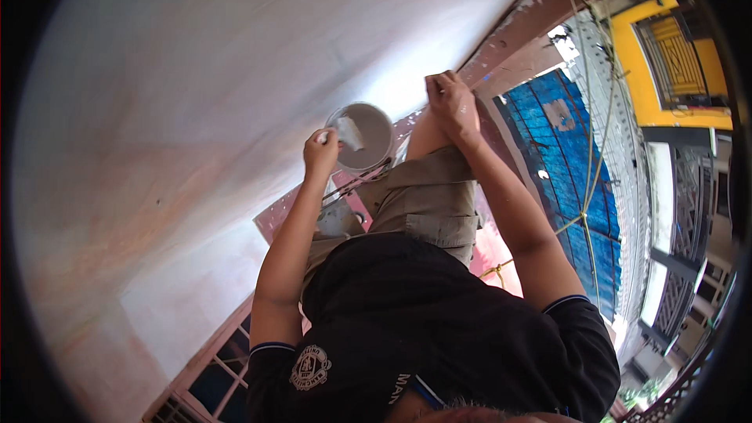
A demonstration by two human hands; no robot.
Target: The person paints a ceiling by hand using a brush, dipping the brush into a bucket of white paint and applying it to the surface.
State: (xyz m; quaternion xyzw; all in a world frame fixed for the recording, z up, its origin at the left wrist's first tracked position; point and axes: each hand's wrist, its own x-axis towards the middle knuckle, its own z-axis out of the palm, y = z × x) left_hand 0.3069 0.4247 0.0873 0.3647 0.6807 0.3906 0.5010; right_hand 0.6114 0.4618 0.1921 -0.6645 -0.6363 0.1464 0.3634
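Note:
My left hand (321,153) grips a pale-handled tool with a flat, whitish end (349,131), perhaps a brush or scraper, held in the mouth of a grey bucket (374,145). My right hand (456,108) is beside my bare knee (421,139) with its fingers curled; I cannot make out whether anything is inside them. The bucket stands just beyond my legs, close to a whitish wall (196,63) with faint pink patches.
A reddish ledge (522,23) runs along the wall. Yellow ropes (583,215) cross on my right, past which lie a blue sheet roof (572,149), a yellow building (642,47) and grilled balconies (689,211). A pink-framed window (196,388) is at lower left.

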